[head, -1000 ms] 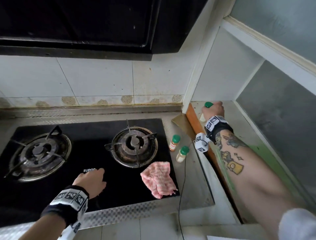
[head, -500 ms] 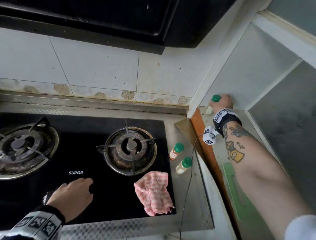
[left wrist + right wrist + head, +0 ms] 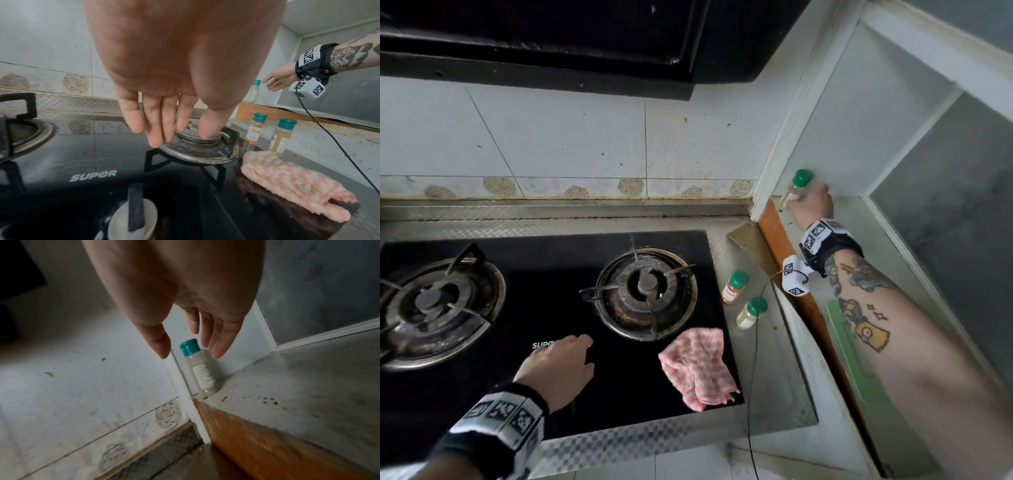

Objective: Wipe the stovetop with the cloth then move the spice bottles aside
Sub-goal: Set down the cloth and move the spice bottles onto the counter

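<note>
A clear spice bottle with a green cap (image 3: 798,186) stands upright in the back corner of the raised ledge (image 3: 287,394). My right hand (image 3: 813,204) hovers just behind it with fingers spread, holding nothing; in the right wrist view the bottle (image 3: 198,368) stands free below the fingertips (image 3: 216,352). Two more green-capped bottles (image 3: 734,287) (image 3: 751,312) stand on the steel counter right of the black stovetop (image 3: 517,325). The pink checked cloth (image 3: 697,368) lies crumpled on the stovetop's front right corner. My left hand (image 3: 558,366) rests over the glass, fingers relaxed.
The right burner (image 3: 647,293) sits just behind the cloth, the left burner (image 3: 431,308) at far left. A black range hood (image 3: 551,41) hangs overhead. A green cutting board (image 3: 849,349) lies on the ledge under my right forearm. A thin cable (image 3: 755,359) hangs from the right wrist.
My right hand gripped the bottle at the ledge corner earlier; now its fingers have opened and the bottle stands alone. The left hand stays on the stovetop.
</note>
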Motion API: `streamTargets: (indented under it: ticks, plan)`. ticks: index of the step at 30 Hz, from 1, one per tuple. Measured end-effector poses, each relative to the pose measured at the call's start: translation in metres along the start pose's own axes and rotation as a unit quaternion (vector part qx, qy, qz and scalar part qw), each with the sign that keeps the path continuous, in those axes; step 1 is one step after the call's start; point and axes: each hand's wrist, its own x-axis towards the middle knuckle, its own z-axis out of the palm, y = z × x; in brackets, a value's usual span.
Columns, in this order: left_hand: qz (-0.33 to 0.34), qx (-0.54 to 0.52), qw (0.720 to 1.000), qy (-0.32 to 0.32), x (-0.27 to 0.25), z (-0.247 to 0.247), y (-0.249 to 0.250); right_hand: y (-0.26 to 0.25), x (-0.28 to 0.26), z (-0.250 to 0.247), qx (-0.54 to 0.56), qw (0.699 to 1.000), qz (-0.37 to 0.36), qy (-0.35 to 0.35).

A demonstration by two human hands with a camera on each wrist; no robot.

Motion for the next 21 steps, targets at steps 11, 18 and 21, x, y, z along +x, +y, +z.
streamTargets:
  ticks: [11, 18, 21]
  plan:
    - [0.077, 0.046, 0.996, 0.026, 0.005, -0.031, 0.038, 0.032, -0.135, 0.002, -0.031, 0.997, 0.003, -0.065]
    - [0.097, 0.048, 0.994, 0.023, 0.004, -0.039, 0.052, 0.077, -0.183, 0.028, -0.183, 0.972, -0.066, -0.128]
    - [0.094, 0.05, 0.994, 0.021, 0.004, -0.038, 0.053, 0.082, -0.188, 0.033, -0.233, 0.961, -0.117, -0.091]
